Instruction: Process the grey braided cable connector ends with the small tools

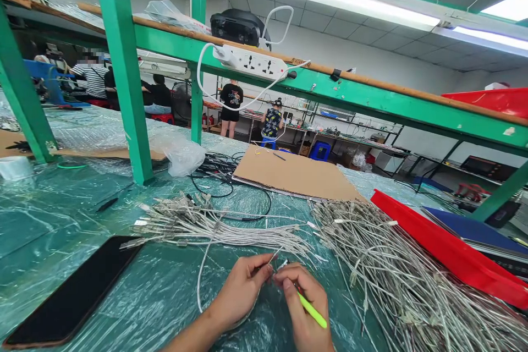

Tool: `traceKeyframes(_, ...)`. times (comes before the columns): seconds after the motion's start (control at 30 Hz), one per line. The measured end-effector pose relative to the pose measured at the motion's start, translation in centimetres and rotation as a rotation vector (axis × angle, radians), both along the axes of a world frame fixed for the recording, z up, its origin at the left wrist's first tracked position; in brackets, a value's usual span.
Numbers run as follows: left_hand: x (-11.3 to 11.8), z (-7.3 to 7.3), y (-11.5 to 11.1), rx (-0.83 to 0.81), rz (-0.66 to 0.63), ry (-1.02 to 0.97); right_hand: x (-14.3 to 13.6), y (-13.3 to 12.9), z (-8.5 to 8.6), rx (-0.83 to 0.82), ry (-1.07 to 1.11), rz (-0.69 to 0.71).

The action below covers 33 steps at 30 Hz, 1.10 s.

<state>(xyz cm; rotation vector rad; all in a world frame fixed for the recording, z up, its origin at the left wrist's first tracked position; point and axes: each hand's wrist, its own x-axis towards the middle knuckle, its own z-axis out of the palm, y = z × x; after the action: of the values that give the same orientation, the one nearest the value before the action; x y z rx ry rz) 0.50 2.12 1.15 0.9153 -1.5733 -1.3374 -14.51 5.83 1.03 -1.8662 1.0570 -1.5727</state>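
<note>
Plastic-covered, the green bench (61,214) carried two heaps of grey cables (396,269) beyond both hands. At its near edge, the left hand (237,291) pinched one cable's end (275,256); the right hand (303,300) met it, its grip closed around a yellow-green pen (312,312). A black phone (74,291) lay left, cardboard (292,173) behind, red tray (445,247) right.

We note one thin grey cable (204,280) looping across the plastic-covered bench with its tip pinched near centre front, and a neon yellow-green pen (312,311) lying slanted just right of it.
</note>
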Motion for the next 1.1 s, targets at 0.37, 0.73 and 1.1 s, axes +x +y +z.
traceKeyframes(0.37,0.0,0.2,0.1,-0.069,-0.016,-0.084,-0.2,-0.4,-0.3,0.066,-0.036,-0.077)
traceKeyframes(0.73,0.1,1.1,0.5,-0.027,0.017,-0.118,-0.5,-0.4,-0.4,0.069,-0.022,-0.133)
traceKeyframes(1.1,0.0,0.6,0.4,-0.077,-0.003,-0.152,-0.2,-0.6,-0.9,0.081,-0.074,-0.191)
